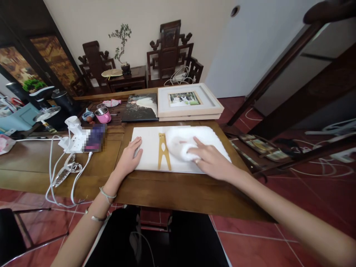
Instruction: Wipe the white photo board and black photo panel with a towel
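A flat white panel (146,163) lies on the wooden table. My left hand (131,156) rests on its left end, fingers laid flat over the edge and holding nothing. Bunched under the fingers of my right hand (211,159) is part of a fluffy white cloth (207,137), pressed toward the panel and a little blurred. The rest of the cloth spreads over the panel's right side and hides it. Between my hands a yellow-gold flat shape (163,152) with two leg-like prongs shows on the panel.
Behind the panel lie pale picture frames (191,115) and a dark photo board (141,107). To the left are a white power strip (76,144) with trailing cables, a pink mug (103,115) and a clear hair clip (64,172). A dark wooden rack (267,81) stands at right.
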{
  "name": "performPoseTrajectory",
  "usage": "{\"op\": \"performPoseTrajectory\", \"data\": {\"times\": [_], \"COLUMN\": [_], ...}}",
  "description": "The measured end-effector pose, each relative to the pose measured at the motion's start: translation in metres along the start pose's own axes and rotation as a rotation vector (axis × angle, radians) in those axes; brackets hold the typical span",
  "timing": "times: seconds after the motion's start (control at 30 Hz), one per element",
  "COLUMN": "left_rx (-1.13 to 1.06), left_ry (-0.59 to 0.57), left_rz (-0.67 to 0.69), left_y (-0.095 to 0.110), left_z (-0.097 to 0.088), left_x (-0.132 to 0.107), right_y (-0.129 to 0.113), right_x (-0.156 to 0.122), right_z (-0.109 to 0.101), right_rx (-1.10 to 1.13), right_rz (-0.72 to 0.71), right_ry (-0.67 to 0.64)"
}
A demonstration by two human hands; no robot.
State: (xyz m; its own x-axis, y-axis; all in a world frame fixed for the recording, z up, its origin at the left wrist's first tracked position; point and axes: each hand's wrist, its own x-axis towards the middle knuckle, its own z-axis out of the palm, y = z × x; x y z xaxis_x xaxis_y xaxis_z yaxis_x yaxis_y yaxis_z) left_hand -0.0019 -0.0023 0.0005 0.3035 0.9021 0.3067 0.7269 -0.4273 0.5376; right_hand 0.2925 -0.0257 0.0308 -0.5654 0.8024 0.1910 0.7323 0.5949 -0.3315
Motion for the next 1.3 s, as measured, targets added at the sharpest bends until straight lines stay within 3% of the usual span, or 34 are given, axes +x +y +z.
{"op": "performPoseTrajectory", "data": {"times": [0.13,0.23,0.33,0.5,0.6,0.67,0.77,0.97,1.07,1.17,1.3], "left_rx": [0.004,0.005,0.008,0.010,0.013,0.012,0.008,0.019,0.026,0.024,0.017], "left_ry": [0.003,0.006,0.004,-0.007,-0.005,-0.003,-0.002,0.003,0.000,0.001,-0.007], "left_rz": [0.000,0.005,0.007,0.007,0.009,0.010,0.013,0.011,0.018,0.020,0.013], "left_y": [-0.001,-0.002,-0.001,-0.001,-0.001,-0.002,-0.002,-0.003,-0.003,-0.002,-0.002], "left_z": [0.001,0.002,0.002,0.000,0.000,0.000,0.001,0.003,0.003,0.003,0.002], "left_x": [0.001,0.001,0.000,0.000,-0.001,-0.001,0.000,0.000,0.001,0.000,0.000], "right_y": [-0.039,-0.046,-0.029,0.004,0.004,-0.005,-0.025,-0.072,-0.081,-0.073,-0.046], "right_x": [-0.052,-0.065,-0.046,0.036,0.079,0.092,0.081,0.004,-0.019,-0.011,0.041], "right_z": [-0.017,-0.031,-0.030,-0.007,0.005,0.014,0.025,0.026,0.020,0.017,0.015], "right_rx": [0.080,0.126,0.145,0.174,0.169,0.156,0.092,0.170,0.210,0.164,0.035], "right_rz": [-0.092,-0.103,0.001,0.022,0.030,0.029,-0.017,-0.211,-0.298,-0.307,-0.203], "right_ry": [-0.070,-0.198,-0.156,-0.048,0.000,0.007,-0.003,-0.088,-0.134,-0.143,-0.145]}}
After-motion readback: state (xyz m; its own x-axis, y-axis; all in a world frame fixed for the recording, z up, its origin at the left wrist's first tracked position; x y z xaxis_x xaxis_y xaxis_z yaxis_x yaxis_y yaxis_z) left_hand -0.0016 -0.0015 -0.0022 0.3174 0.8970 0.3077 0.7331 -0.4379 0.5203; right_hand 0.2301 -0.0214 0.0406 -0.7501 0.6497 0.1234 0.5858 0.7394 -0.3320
